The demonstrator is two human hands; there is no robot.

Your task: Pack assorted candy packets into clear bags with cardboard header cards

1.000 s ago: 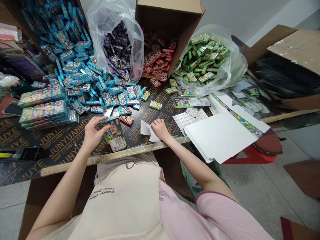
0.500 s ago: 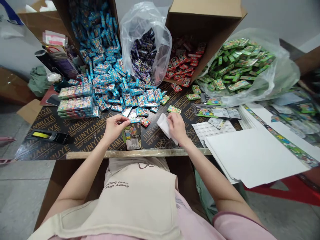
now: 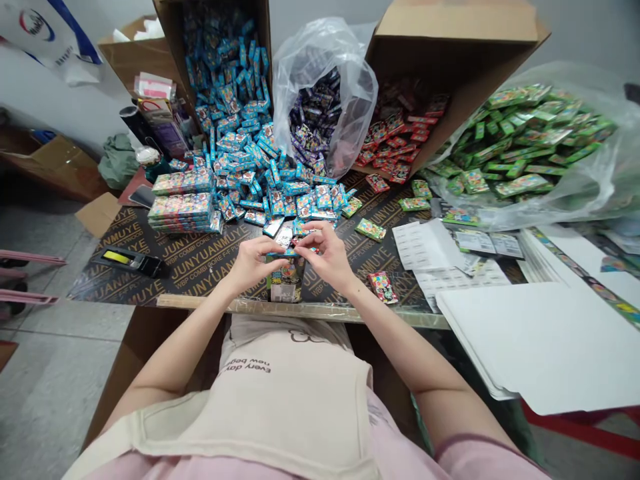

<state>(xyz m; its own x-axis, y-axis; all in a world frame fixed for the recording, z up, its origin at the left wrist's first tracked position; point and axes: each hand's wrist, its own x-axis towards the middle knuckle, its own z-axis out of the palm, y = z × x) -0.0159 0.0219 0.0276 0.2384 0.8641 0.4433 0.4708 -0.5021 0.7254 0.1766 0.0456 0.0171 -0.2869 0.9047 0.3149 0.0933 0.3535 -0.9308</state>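
The left hand [image 3: 253, 264] and right hand [image 3: 325, 257] have closed together from their earlier spread, fingertips meeting around a small blue packet [image 3: 304, 252]. It sits just above a printed card [image 3: 286, 283] at the near edge of the board [image 3: 200, 270], partly hidden by the hands. Right of them, a red packet [image 3: 383, 287] now lies near that edge, and a green packet [image 3: 371, 229] lies farther in. Beyond the hands spreads a blue heap [image 3: 260, 160] of packets, with a bundled stack [image 3: 183, 207] to its left. White sheets [image 3: 540, 340] overhang the board's right end, and a plastic bag of green packets [image 3: 530, 147] slumps behind them.
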